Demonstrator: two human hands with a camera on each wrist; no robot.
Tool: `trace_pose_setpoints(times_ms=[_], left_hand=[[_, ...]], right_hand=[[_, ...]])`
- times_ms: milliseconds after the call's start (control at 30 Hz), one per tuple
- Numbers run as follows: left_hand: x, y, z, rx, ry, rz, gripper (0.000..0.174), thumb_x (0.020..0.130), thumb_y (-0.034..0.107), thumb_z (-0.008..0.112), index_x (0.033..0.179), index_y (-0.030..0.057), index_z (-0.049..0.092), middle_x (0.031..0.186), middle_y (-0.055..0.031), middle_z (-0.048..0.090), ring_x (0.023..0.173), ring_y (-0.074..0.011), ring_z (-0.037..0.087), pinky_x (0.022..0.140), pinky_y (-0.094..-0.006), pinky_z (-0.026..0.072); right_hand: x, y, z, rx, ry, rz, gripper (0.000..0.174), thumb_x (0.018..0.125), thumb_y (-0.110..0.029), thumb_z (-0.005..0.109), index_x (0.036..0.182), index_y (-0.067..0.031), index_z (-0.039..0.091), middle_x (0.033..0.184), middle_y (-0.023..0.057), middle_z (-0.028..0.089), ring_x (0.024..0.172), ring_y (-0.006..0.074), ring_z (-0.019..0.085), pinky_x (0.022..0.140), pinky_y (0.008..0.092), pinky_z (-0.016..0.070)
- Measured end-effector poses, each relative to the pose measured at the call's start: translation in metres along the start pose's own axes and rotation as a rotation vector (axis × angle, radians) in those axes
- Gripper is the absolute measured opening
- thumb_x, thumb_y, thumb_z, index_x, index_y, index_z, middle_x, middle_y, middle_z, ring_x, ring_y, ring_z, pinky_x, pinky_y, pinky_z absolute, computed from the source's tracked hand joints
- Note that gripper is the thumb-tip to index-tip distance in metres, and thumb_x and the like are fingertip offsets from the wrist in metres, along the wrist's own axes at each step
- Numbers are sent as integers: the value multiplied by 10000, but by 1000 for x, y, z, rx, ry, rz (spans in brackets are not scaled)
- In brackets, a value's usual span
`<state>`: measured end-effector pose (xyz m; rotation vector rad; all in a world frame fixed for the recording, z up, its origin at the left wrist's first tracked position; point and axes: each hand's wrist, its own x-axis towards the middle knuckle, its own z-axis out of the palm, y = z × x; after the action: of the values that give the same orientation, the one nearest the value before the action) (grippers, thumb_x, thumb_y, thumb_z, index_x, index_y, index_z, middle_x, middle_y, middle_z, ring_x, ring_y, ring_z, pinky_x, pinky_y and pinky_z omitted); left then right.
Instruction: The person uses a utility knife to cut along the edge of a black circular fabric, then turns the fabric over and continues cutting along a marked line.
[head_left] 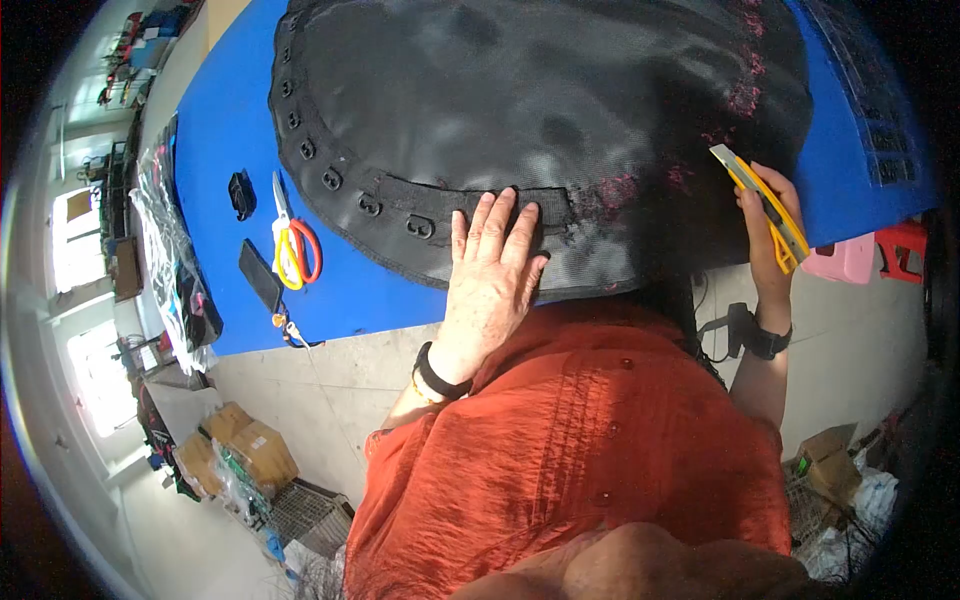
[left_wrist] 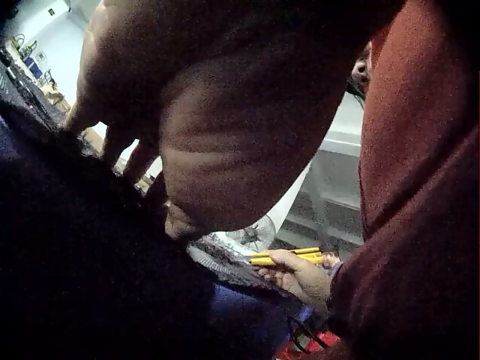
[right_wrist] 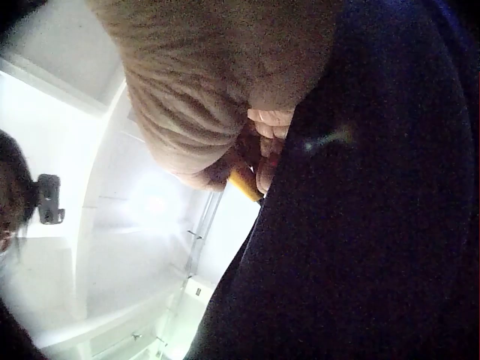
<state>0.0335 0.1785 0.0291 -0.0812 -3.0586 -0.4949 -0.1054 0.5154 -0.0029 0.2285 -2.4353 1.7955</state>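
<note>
A large black fabric piece [head_left: 480, 100] with a curved edge lies across the blue table. My left hand [head_left: 492, 285] rests flat on a black strip [head_left: 430, 190] near its lower edge, fingers spread; in the left wrist view the left palm [left_wrist: 232, 142] is over the dark fabric. My right hand [head_left: 772, 235] grips a yellow utility knife [head_left: 770, 215] above the fabric's right side, blade pointing up and left. The right wrist view shows curled fingers [right_wrist: 266, 127] around the yellow handle [right_wrist: 243, 184]. Pink marks [head_left: 745, 95] run along the fabric's right part.
Scissors [head_left: 290, 240] with orange and yellow handles, a dark flat object [head_left: 260, 275] and a small black item [head_left: 241, 196] lie on the blue table [head_left: 215, 200] at left. Clear plastic wrapping [head_left: 170, 260] hangs at its left edge. Pink and red stools [head_left: 845, 260] stand at right.
</note>
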Motion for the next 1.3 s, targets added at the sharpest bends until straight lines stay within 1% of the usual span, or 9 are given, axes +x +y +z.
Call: trace_pose_setpoints(times_ms=[100,167,233,367,633,933,1133,1233,1300], left_hand=[[-3,-9,-7,17,73,-15,596,946,189,752,1499,75,559,1571,-209,481,1484,-405,439,1258,-598,283],[-5,-17,-17,40,176,-84,541,947,156,748,1455,55,592,1512,-213,541,1413,-416,510,1215,-551,375],[-8,-32,-21,43,289,-205,463,938,116,758,1372,28,626,1400,-229,600,1260,-426,610,1067,-467,514],[-18,-56,-22,91,294,-366,436,942,140,748,1338,-3,634,1330,-229,613,1209,-422,617,1028,-478,513],[-16,-73,-12,69,304,-330,350,929,85,748,1254,-8,658,1198,-215,663,1098,-391,634,964,-467,523],[-18,-75,-8,39,344,-306,252,907,68,771,1119,4,650,1094,-197,665,1033,-403,638,911,-472,528],[-22,-73,-1,12,335,-310,246,892,90,800,1060,10,638,1011,-201,648,966,-402,644,842,-482,534],[-24,-60,-1,11,305,-400,252,886,112,813,1023,8,629,989,-199,640,938,-403,645,814,-486,533],[-27,-56,4,16,300,-368,273,890,134,820,1025,16,614,995,-201,633,929,-415,641,806,-487,533]], right_hand=[[1,0,-1,-20,-2,3,280,1059,-115,671,1316,-3,656,1240,75,692,1072,121,659,934,274,532],[0,2,-1,-30,2,-8,280,1061,-113,668,1319,-4,654,1242,75,689,1070,120,658,934,275,534],[1,-1,1,-18,6,-7,277,1062,-111,667,1318,-5,656,1230,74,693,1056,119,661,927,273,537],[0,-3,1,-5,17,-10,279,1056,-110,677,1313,-3,658,1202,73,703,1027,121,671,909,272,543],[1,-2,0,-14,15,-12,285,1047,-115,688,1310,-8,659,1199,69,703,1020,120,679,904,273,547],[4,4,-4,22,-9,63,315,1055,-178,692,1322,-15,655,1212,81,705,1048,141,697,929,287,561],[13,8,-9,58,-8,101,313,1062,-200,684,1305,-2,673,1189,93,726,1041,139,713,928,288,580],[14,11,-8,64,19,106,310,1067,-202,676,1299,4,676,1177,98,734,1020,140,719,919,282,579],[11,10,-6,77,33,97,306,1068,-200,675,1297,1,679,1173,100,736,1006,141,722,911,280,579]])
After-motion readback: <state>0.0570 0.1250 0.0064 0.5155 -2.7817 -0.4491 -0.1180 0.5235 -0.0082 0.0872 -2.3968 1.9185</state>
